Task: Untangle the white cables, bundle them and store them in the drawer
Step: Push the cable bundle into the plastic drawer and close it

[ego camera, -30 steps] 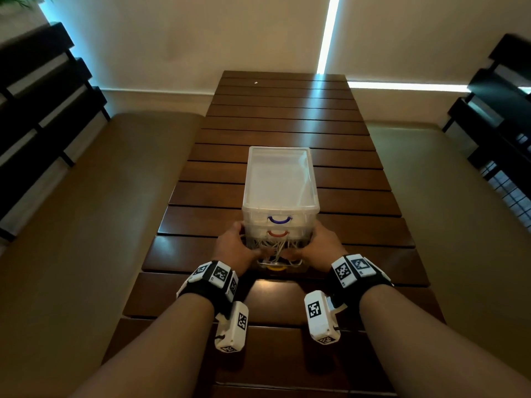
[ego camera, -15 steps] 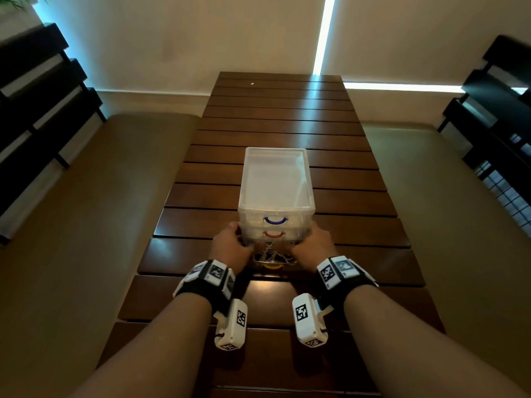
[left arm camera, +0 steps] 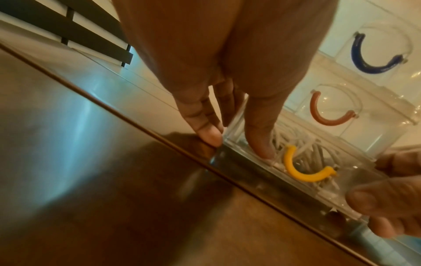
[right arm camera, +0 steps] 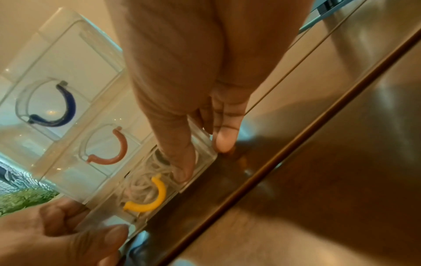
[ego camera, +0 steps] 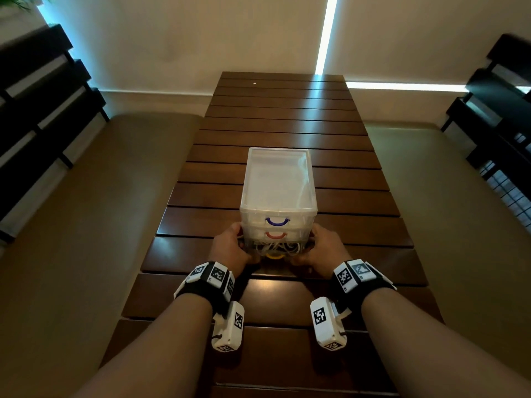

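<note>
A clear three-drawer unit [ego camera: 278,191] stands on the wooden slat table [ego camera: 287,116]. Its bottom drawer, with a yellow handle [left arm camera: 303,174], holds the white cables [left arm camera: 314,153] in a loose heap and sticks out slightly at the front. My left hand [left arm camera: 237,144] is at the drawer's left front corner, thumb pressing the front face, straight fingers along the side. My right hand [right arm camera: 202,160] mirrors it at the right corner. In the head view both hands [ego camera: 230,248] [ego camera: 323,249] flank the drawer. The drawers with blue and red handles are closed.
Padded benches [ego camera: 100,196] [ego camera: 445,196] run along both sides of the table, with dark slatted backrests [ego camera: 43,96] behind them. A wall closes the far end. Bare slats lie beyond the unit and between my forearms.
The bottom drawer with the cables has slid further into the unit under both hands. Less of the cables shows from above now.
</note>
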`<state>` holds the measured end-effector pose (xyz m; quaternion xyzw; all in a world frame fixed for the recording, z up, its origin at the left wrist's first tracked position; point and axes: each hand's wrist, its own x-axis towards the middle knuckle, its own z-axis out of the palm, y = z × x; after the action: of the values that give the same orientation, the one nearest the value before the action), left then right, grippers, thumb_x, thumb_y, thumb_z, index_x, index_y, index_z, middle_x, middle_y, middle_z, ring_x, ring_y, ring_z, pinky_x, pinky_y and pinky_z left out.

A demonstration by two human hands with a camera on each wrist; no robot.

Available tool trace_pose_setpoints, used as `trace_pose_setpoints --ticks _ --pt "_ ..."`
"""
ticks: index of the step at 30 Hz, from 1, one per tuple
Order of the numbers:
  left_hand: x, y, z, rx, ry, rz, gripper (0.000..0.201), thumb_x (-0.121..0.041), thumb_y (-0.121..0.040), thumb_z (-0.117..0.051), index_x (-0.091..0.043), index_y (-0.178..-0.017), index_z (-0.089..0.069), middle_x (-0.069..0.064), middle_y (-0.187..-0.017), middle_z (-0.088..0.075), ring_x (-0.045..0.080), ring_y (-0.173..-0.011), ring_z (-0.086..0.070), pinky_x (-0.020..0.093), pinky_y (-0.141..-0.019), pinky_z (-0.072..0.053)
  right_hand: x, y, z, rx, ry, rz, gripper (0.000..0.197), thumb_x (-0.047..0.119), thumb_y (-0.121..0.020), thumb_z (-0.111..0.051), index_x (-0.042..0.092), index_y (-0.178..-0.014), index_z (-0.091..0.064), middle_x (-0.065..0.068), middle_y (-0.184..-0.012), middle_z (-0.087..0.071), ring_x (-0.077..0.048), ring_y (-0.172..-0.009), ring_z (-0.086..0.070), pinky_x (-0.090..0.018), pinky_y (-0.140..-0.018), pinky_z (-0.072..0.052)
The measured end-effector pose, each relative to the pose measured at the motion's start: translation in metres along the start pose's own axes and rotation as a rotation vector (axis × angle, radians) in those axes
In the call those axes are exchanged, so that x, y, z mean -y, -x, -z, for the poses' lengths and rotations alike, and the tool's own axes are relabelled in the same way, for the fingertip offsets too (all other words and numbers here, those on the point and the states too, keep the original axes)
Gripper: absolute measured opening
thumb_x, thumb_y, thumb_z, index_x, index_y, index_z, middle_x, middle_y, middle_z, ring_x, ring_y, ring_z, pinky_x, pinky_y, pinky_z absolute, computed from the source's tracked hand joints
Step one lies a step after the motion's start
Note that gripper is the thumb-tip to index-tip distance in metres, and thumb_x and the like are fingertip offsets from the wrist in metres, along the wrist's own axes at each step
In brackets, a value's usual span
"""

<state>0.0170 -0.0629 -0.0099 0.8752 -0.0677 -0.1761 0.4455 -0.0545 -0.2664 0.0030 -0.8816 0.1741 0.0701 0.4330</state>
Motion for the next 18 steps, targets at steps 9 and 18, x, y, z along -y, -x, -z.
trace_pose_setpoints --ticks 9,18 --pt "-0.004 -0.005 -0.007 -0.090 -0.024 0.023 0.058 -0.007 -0.065 -0.085 -0.021 -0.115 -0.060 -0.003 -0.110 -0.066 0.011 -0.091 -0.060 0.025 -0.080 -0.051 -0.002 -0.011 -0.004 -0.065 -0.013 -0.033 0.057 0.025 -0.060 -0.090 0.018 -0.111 -0.065 0.000 -0.104 -0.071 -0.015 -0.094 -0.067 -0.038 -0.086 -0.058" --pt "0.002 -0.010 -0.012 -0.122 -0.019 0.029 0.050 -0.008 -0.070 -0.081 -0.021 -0.114 -0.061 -0.003 -0.106 -0.067 0.016 -0.095 -0.064 0.031 -0.083 -0.054 -0.005 -0.016 -0.007 -0.059 -0.015 -0.081 0.053 0.025 -0.064 -0.088 0.020 -0.110 -0.064 0.002 -0.103 -0.069 -0.014 -0.092 -0.066 -0.034 -0.082 -0.058"
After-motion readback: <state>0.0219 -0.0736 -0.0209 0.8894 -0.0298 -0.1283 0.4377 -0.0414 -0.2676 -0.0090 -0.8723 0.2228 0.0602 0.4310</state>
